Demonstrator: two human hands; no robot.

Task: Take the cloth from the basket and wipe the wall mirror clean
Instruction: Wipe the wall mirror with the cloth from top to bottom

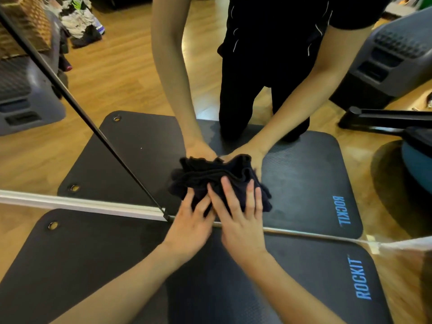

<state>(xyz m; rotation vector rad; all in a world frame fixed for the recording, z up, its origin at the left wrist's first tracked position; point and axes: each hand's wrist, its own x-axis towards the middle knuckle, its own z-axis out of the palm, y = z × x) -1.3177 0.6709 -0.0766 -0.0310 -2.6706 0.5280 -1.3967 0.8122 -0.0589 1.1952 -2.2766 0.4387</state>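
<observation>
A bunched black cloth (205, 181) is pressed against the lower part of the wall mirror (304, 164), just above its bottom edge. My left hand (190, 224) lies flat on the cloth's lower left, fingers spread over it. My right hand (240, 217) presses on the cloth's lower right with fingers extended. Both hands and the cloth are doubled in the glass, where a kneeling person in black clothes is reflected. No basket near the hands can be made out.
A black exercise mat (304, 288) marked ROCKIT lies under my arms on the wood floor. A black vertical frame strip (93, 127) splits the mirror panels. Reflected are a grey machine (397, 54), a black stand (374, 118) and a pile of clothes (81, 22).
</observation>
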